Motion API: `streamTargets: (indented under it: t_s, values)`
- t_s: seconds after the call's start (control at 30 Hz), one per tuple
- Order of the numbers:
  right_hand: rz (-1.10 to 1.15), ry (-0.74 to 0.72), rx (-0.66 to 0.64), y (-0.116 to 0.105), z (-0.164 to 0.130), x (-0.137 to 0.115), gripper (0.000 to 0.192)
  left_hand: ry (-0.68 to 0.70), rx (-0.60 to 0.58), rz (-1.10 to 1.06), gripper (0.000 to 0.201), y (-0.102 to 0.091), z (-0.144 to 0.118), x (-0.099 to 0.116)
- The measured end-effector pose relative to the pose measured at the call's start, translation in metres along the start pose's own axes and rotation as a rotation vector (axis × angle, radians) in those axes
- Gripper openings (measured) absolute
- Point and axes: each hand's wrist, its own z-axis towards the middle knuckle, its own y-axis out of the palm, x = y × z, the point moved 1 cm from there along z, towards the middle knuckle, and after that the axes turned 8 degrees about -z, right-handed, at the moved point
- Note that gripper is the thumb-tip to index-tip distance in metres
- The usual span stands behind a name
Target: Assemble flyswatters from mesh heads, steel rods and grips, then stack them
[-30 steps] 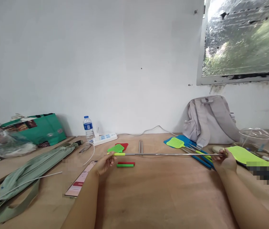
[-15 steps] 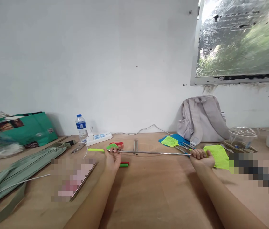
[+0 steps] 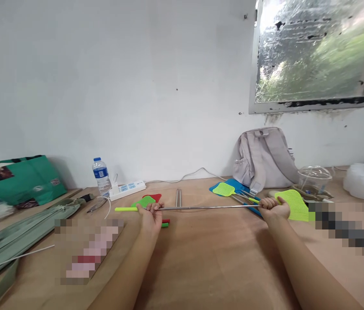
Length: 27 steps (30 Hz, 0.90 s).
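A yellow-green fly swatter (image 3: 208, 207) with a thin metal shaft is stretched sideways between my hands above the table. My left hand (image 3: 150, 214) is closed around the shaft beside the yellow-green handle, which sticks out to the left. At the other end, my right hand (image 3: 275, 209) grips the shaft close to the mesh head, and the head shows just to the right of that fist. Behind my left hand lie a green swatter head (image 3: 143, 201) and a red one (image 3: 152, 197), partly hidden by it. Their handle ends poke out on its right.
Two metal tubes (image 3: 178, 198) lie mid-table. More swatters, blue (image 3: 240, 186) and yellow-green (image 3: 223, 189), lie before a grey backpack (image 3: 264, 159). To the left are a water bottle (image 3: 100, 175), power strip (image 3: 128, 190), blurred phone-like item (image 3: 93, 254) and green bag (image 3: 23, 185). Plastic containers (image 3: 361, 181) stand right.
My view has turned slightly right, so the surroundings sit further left. The hands are slightly further apart, with more metal shaft showing between them; both keep their grip on the swatter.
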Motion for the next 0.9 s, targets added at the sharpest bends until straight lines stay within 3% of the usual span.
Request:
streamTargets:
  t_s: [0.23, 0.37, 0.6, 0.73, 0.9]
  values:
    - [-0.007, -0.01, -0.063, -0.004, 0.001, 0.0, 0.036, -0.009, -0.051, 0.002, 0.046, -0.003, 0.009, 0.014]
    - [0.032, -0.079, -0.036, -0.012, 0.001, -0.009, 0.04, 0.119, 0.021, -0.016, 0.029, -0.016, 0.023, 0.035]
    - [0.063, -0.124, -0.067, 0.0, -0.009, -0.006, 0.045, 0.25, -0.033, -0.097, 0.035, -0.028, 0.027, 0.061]
    - [0.001, -0.179, -0.089, 0.009, -0.011, 0.002, 0.051, 0.281, -0.083, -0.114, 0.03, -0.026, 0.025, 0.063]
    - [-0.078, -0.17, -0.06, 0.023, -0.022, 0.026, 0.054, 0.267, -0.101, -0.106, 0.025, -0.025, 0.022, 0.045]
